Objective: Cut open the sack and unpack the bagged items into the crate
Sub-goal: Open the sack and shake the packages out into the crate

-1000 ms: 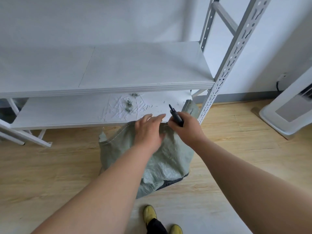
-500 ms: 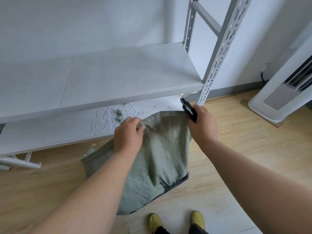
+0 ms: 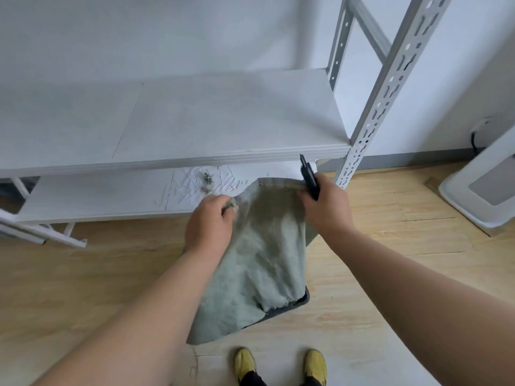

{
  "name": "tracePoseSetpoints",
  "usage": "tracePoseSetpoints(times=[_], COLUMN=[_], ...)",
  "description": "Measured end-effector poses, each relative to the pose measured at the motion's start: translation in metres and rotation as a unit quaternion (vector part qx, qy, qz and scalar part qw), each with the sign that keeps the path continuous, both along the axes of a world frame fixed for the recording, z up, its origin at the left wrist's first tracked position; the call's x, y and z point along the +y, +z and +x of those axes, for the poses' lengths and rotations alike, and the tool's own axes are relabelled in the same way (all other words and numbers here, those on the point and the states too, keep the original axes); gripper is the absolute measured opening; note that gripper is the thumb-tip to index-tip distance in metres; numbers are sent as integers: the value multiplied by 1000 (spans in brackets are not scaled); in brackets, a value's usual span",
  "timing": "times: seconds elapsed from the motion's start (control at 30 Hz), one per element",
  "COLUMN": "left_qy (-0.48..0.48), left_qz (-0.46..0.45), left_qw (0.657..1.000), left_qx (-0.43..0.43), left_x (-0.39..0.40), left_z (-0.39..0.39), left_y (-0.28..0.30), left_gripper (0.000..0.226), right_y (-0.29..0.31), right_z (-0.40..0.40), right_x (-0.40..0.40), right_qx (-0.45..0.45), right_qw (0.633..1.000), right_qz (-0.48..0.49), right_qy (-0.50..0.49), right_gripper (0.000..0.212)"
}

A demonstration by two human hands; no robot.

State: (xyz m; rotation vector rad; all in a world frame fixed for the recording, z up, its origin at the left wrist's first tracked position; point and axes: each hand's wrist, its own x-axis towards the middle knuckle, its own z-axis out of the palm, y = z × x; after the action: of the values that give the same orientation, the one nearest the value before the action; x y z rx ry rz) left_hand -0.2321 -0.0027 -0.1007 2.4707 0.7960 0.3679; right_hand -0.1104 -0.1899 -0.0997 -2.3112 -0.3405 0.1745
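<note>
**Sack held up by both hands over the crate, in front of the shelving**

The grey-green woven fabric sack (image 3: 264, 246) hangs in front of the white metal shelving unit (image 3: 223, 118), its top hem raised to the level of the unit's lower shelf (image 3: 97, 196). The sack's lower part drapes over a dark plastic crate (image 3: 292, 306), of which only one corner and a strip of rim show below the cloth; the crate stands on the light wooden floor (image 3: 83, 274) in front of the shelving unit. What the sack or crate contains cannot be seen.

The left hand (image 3: 209, 221) has its fingers curled round a bunched corner of the sack's top hem. The right hand (image 3: 326, 207) grips the other end of the hem and, in the same fist, a slim black utility cutter (image 3: 309, 179), whose tip points up and away toward the front edge of the unit's upper shelf (image 3: 195, 160). Whether the blade is extended cannot be told.

On the lower shelf, behind the sack, lie scuff marks and a small clump of greenish fibre scraps (image 3: 207, 179). A white appliance base (image 3: 479, 190) stands on the floor to the right of the shelving unit's slotted front post (image 3: 370, 121). Two yellow shoes (image 3: 245, 363) stand on the floor nearer the camera than the crate.
</note>
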Motion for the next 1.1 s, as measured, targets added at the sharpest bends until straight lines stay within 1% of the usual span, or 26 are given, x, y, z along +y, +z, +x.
tracePoseSetpoints(times=[0.03,0.07,0.1,0.17,0.2,0.27,0.33,0.4,0.43,0.5,0.53,0.57,0.63,0.67,0.7,0.73,0.77,0.8,0.83,0.87,0.9,0.93,0.97,1.0,1.07,1.1], left_qy=[-22,-13,21,80,77,38,29,13,-6,-43,-54,-60,-81,-102,-129,-154,-177,-185,-180,-159,-118,-72,-54,-73,-127,-104], left_qz=[-8,-20,-27,-17,-22,-76,-151,-226,-282,-413,-446,-442,-368,-309,-227,-123,-23,52,108,146,172,173,151,120,94,89], left_qw=[998,998,999,994,994,996,988,973,958,908,892,894,925,940,949,944,923,899,890,908,940,967,980,984,970,977], left_qx=[55,64,28,-70,-74,-36,-5,32,46,48,40,35,57,104,178,263,341,393,405,359,270,172,114,110,183,165], left_x=[-2,-3,-1,1,-2,-16,-27,-23,-18,-9,-5,-2,6,11,16,22,28,36,44,53,57,58,56,51,40,41], left_z=[-2,-4,-3,2,4,8,11,10,7,-4,-9,-12,-15,-16,-20,-24,-29,-33,-36,-37,-38,-38,-40,-42,-49,-51], left_y=[-1,-1,3,13,16,19,22,26,28,28,25,22,14,9,3,-5,-10,-11,-10,-10,-8,-8,-7,-9,-17,-20], left_gripper=[9,8,7,11,9,5,16,26,28,26,24,21,17,23,31,36,38,38,35,27,18,12,9,8,9,8], right_y=[1,0,2,10,15,23,23,21,18,15,14,13,11,10,8,7,5,4,3,1,-2,-3,-4,-6,-9,-10], right_z=[2,4,6,7,5,-6,-24,-35,-36,-35,-34,-34,-36,-36,-35,-34,-33,-33,-33,-35,-36,-38,-41,-43,-50,-52], right_x=[-1,-3,-4,0,5,17,27,31,31,32,33,35,39,39,39,39,37,37,37,38,40,41,44,46,50,54], right_qx=[41,67,67,35,38,139,261,312,308,271,254,241,210,190,178,177,181,182,174,156,132,115,109,111,118,107], right_qw=[997,991,992,999,997,976,936,920,924,940,945,950,960,966,970,971,970,970,972,977,981,983,983,986,989,991], right_qz=[-51,-88,-84,9,55,131,175,165,144,87,72,69,73,71,70,73,75,78,87,104,125,142,143,114,53,59], right_qy=[47,76,68,20,30,104,159,173,177,190,192,188,172,161,150,144,144,143,132,105,68,35,22,38,77,61], right_gripper=[10,15,15,7,9,35,52,45,38,25,22,21,22,25,27,28,28,27,25,23,21,19,18,16,15,17])
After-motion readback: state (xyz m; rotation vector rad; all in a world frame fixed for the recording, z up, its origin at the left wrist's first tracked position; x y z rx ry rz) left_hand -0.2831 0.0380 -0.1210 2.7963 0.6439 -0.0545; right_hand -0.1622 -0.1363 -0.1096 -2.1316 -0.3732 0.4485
